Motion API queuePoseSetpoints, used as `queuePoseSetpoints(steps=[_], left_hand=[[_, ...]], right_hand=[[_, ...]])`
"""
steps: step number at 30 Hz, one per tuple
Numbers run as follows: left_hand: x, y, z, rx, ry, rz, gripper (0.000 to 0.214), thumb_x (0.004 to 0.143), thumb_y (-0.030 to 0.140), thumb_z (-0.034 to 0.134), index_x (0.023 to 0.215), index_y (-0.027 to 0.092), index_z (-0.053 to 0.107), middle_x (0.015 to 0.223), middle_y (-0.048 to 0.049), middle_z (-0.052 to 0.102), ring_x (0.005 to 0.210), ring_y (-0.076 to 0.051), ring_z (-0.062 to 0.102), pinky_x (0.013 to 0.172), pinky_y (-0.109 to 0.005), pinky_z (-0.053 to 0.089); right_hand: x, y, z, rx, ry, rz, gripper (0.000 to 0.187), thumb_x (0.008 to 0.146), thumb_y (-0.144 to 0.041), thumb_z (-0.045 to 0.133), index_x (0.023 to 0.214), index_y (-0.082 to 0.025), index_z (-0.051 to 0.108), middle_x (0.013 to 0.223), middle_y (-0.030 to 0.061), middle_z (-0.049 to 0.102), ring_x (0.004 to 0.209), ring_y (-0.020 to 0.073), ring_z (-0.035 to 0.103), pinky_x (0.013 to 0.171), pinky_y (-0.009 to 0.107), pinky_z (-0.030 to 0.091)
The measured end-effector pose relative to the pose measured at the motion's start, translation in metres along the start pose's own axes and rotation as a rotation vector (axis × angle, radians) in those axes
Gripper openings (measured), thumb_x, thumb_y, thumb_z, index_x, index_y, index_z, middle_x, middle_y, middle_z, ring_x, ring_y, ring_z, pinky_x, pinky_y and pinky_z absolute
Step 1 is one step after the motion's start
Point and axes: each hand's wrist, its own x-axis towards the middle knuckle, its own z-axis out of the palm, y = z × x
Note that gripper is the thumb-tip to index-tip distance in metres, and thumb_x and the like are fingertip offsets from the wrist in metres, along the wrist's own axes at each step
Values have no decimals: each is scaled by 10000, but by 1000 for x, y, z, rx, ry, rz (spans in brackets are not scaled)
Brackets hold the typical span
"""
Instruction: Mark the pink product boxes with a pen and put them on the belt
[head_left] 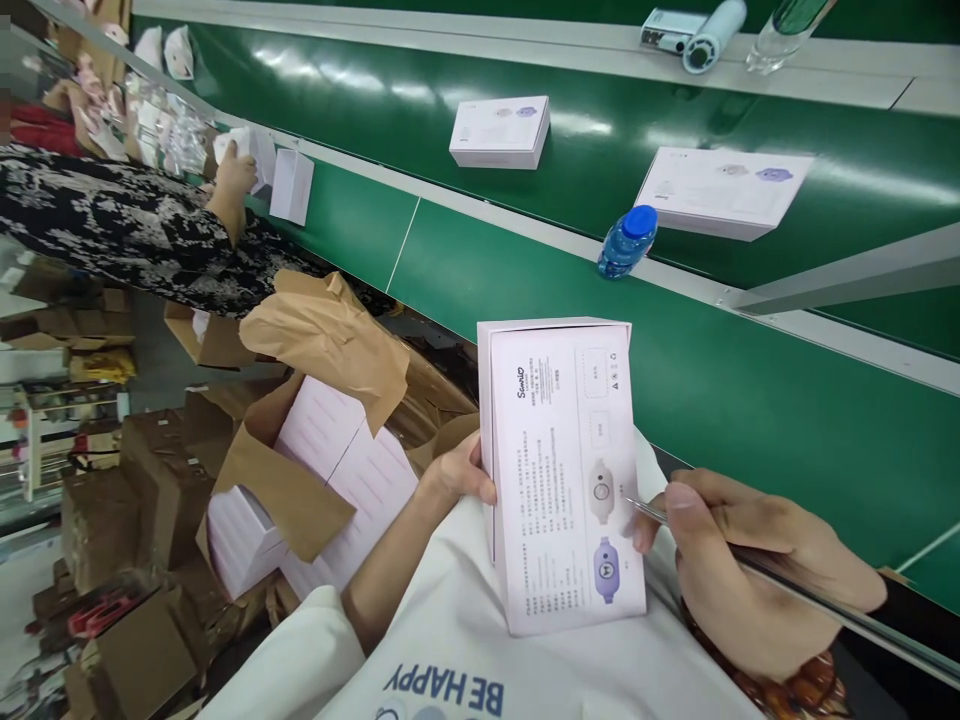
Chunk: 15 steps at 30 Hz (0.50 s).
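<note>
While the left hand [461, 470] grips the pale pink box [555, 450] by the bench's [720, 400] near edge, fingers mostly hidden, the right hand [750, 610] pinches a slim metal tool [825, 602]; steady support and a light tip should suit that smooth, text-printed face with two watch-like pictures [606, 572].

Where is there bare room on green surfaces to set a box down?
Free: the green tabletop between the metal rail and the right hand; the belt between the two white boxes. Crowded: the open carton at left, packed with pinkish boxes.
</note>
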Motion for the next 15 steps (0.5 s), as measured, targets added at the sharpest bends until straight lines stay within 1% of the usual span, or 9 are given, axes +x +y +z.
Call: queuePoseSetpoints(steps=[2, 4, 6, 9, 12, 15], left_hand=[[0, -1, 1, -5, 50, 35, 270, 578, 304, 918, 779, 225, 756, 692, -67, 768, 984, -420, 804, 829, -471, 669], [0, 0, 3, 12, 65, 75, 294, 501, 245, 932, 719, 231, 735, 674, -60, 764, 950, -429, 805, 802, -482, 674], [0, 1, 7, 46, 30, 81, 320, 444, 180, 926, 675, 229, 710, 701, -61, 778, 991, -447, 797, 828, -501, 672], [1, 5, 13, 64, -22, 46, 312, 439, 143, 907, 639, 222, 680, 703, -63, 779, 1072, -470, 781, 892, -525, 660], [2, 7, 14, 46, -36, 37, 313, 446, 135, 892, 607, 224, 639, 583, -31, 708, 1034, -451, 794, 883, -501, 657], [2, 6, 13, 55, -3, 19, 344, 434, 119, 888, 596, 227, 604, 480, 3, 618, 923, -406, 807, 806, -442, 658]], right_hand=[[-1, 2, 0, -9, -4, -17, 467, 883, -28, 731, 542, -222, 477, 515, -33, 611, 398, 108, 482, 366, 287, 302], [0, 3, 1, -8, -3, -40, 458, 878, -20, 727, 549, -227, 485, 514, -37, 613, 401, 112, 477, 374, 295, 314], [1, 2, 2, -19, -1, -54, 435, 886, -21, 719, 562, -235, 523, 522, -35, 631, 402, 116, 479, 368, 298, 327], [1, 2, 2, -28, -2, -55, 423, 889, -14, 714, 577, -234, 533, 531, -37, 638, 407, 110, 489, 368, 289, 336], [-3, 6, 1, -5, 13, -54, 406, 858, 20, 728, 620, -230, 514, 553, -51, 633, 432, 107, 516, 392, 287, 347], [-7, 10, 1, -3, 31, -70, 394, 844, 35, 739, 660, -234, 518, 579, -63, 637, 447, 110, 549, 409, 290, 386]])
